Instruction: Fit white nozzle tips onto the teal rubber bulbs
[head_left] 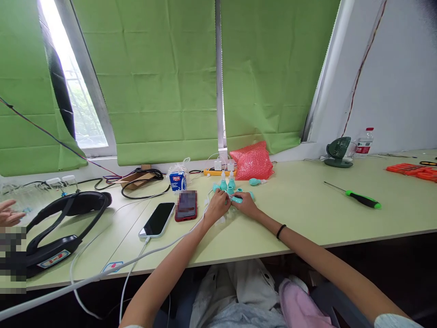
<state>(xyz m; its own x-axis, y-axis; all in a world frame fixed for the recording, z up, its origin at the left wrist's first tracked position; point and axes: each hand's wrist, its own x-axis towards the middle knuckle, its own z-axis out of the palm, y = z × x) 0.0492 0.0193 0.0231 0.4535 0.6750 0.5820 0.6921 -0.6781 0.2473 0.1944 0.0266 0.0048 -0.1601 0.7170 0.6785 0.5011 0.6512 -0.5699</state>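
Observation:
My left hand and my right hand are close together over the table, fingers closed. Between the right fingers is a teal rubber bulb, probably part of a bulb syringe. The left fingertips are pinched at its near end; whatever they hold is hidden. Just beyond the hands stand several teal bulb syringes, two of them upright with clear pointed tips. Another teal bulb with a clear tip lies apart, farther back on the right. Small clear pieces rest beneath the left hand.
Left of my hands lie a red-cased phone, a white phone on a cable, and a black headset. A blue milk carton and red bubble wrap stand behind. A screwdriver lies right. Another person's hand shows far left.

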